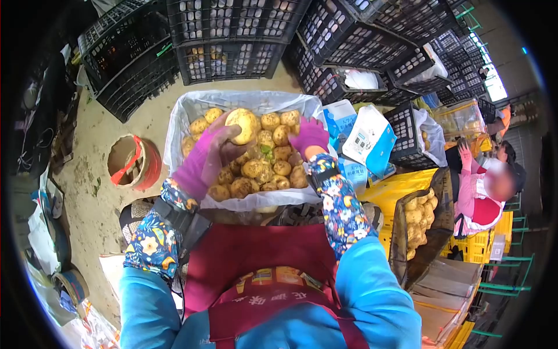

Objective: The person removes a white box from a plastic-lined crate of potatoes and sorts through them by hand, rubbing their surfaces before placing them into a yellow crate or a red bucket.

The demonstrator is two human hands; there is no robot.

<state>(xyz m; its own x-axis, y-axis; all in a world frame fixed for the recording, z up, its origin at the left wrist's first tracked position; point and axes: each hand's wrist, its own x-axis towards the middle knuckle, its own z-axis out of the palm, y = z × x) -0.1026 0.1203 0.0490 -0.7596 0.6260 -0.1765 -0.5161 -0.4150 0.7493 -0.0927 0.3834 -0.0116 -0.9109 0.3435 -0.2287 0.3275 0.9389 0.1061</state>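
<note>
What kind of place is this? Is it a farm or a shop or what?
Probably a packing shed or warehouse for produce. Black crates stand in tall stacks, a plastic-lined crate of potatoes sits in front, and a co-worker is nearby.

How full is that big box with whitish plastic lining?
It isn't empty: round, yellow-brown potatoes spread across most of the plastic-lined box. Their depth is hidden, so I cannot tell exactly how full.
</note>
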